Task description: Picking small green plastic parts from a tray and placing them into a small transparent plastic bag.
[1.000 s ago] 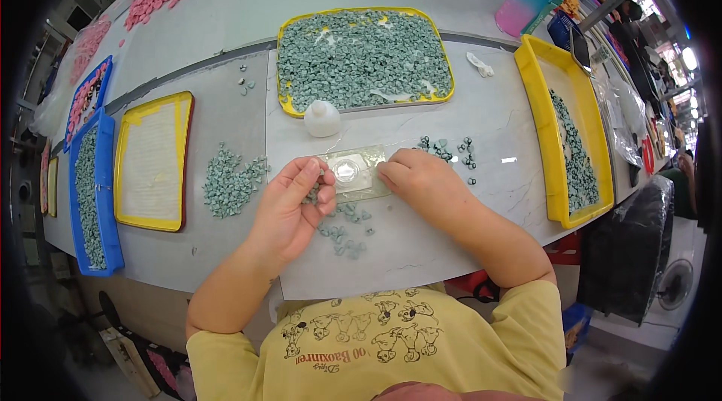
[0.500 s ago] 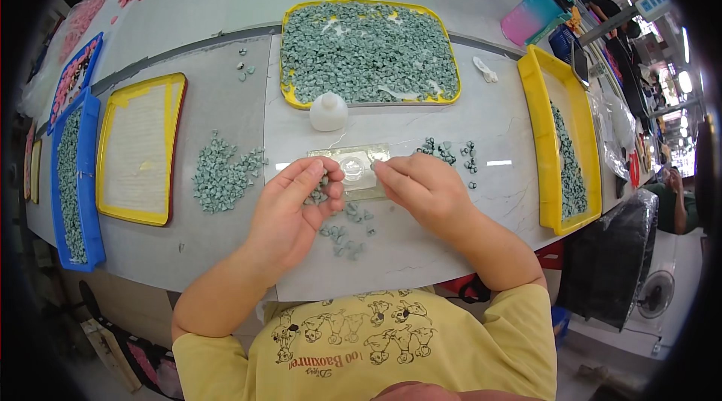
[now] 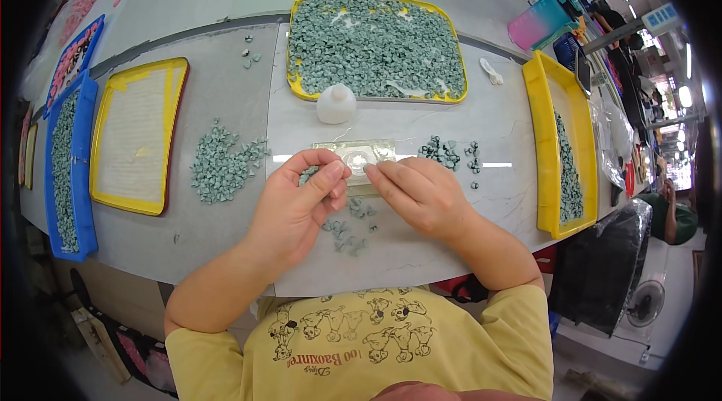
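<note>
My left hand (image 3: 304, 202) is curled closed around several small green heart-like pieces (image 3: 307, 174), partly hidden by its fingers. Opposite it, my right hand (image 3: 421, 194) pinches thumb and fingertips together; whatever lies between them is hidden. Both sets of fingertips hover over the near part of a clear rectangular pad (image 3: 383, 151) with a round mark in its middle. Loose green pieces (image 3: 347, 237) lie on the table just below the hands. Beyond the pad stands a white squeeze bottle (image 3: 336, 106). Shinier dark green pieces (image 3: 440, 151) sit right of the pad.
A yellow-rimmed tray (image 3: 465, 89) full of green pieces stands at the back. Left are a green pile (image 3: 218, 162), a yellow-edged tray (image 3: 139, 138) and a blue bin (image 3: 84, 205). A yellow bin (image 3: 535, 130) and a tumbler (image 3: 538, 24) are at right.
My left thumb has moved slightly right and down, and the pieces in that hand show less. The right fingertips have shifted a little left; the green piece seen at them is now hidden.
</note>
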Motion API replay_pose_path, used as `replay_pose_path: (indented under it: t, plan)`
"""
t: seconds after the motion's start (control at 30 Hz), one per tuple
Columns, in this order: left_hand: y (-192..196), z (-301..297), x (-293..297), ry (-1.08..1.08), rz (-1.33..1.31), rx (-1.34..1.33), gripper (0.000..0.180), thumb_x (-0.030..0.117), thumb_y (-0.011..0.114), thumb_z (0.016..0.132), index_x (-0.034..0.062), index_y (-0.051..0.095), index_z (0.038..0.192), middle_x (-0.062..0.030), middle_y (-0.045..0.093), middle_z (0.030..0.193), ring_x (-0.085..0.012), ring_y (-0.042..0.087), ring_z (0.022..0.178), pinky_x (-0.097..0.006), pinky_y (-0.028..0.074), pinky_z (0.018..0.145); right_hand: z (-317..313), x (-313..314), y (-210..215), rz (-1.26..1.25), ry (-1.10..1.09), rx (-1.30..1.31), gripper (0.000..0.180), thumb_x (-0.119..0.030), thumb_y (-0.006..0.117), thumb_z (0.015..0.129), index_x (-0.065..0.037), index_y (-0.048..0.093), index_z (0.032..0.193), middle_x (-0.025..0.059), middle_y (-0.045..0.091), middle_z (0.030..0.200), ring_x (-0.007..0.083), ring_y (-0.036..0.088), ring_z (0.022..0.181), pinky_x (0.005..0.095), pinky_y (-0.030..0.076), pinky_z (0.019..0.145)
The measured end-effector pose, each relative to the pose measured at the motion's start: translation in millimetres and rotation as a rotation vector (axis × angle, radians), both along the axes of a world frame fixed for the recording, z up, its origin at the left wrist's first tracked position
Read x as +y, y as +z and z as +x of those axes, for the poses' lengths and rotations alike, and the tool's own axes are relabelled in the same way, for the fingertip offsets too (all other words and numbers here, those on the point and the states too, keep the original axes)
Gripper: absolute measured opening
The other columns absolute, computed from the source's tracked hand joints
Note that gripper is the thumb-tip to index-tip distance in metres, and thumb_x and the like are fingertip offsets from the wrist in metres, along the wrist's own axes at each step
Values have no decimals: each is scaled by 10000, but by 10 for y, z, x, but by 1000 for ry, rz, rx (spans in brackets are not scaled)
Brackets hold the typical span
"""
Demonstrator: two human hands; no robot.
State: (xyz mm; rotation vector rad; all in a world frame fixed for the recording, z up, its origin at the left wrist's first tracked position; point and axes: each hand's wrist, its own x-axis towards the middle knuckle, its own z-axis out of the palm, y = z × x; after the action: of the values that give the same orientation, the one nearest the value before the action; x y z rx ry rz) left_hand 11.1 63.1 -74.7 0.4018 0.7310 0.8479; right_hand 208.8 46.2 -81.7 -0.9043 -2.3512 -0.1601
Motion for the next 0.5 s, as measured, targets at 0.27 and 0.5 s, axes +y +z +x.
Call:
replay_pose_path:
  t: [0.27, 0.5]
  plan:
    - [-83, -131, -62, 21, 6, 3, 155, 106, 560, 885, 14, 512, 1000, -57, 537, 864, -87, 452, 658, -221, 398, 573, -188, -126, -13, -337, -135, 441, 208, 27, 659, 716, 12, 627, 921, 94, 608, 841, 159, 564, 646, 255, 452, 543]
    - [-167, -157, -164, -73, -19, -51, 131, 151, 546, 900, 41, 480, 926, -31, 518, 785, -68, 390, 566, -212, 321, 507, -313, -237, 1, -1186, -178, 1167, 93, -39, 611, 835, 16, 588, 906, 60, 589, 827, 70, 518, 637, 187, 410, 535]
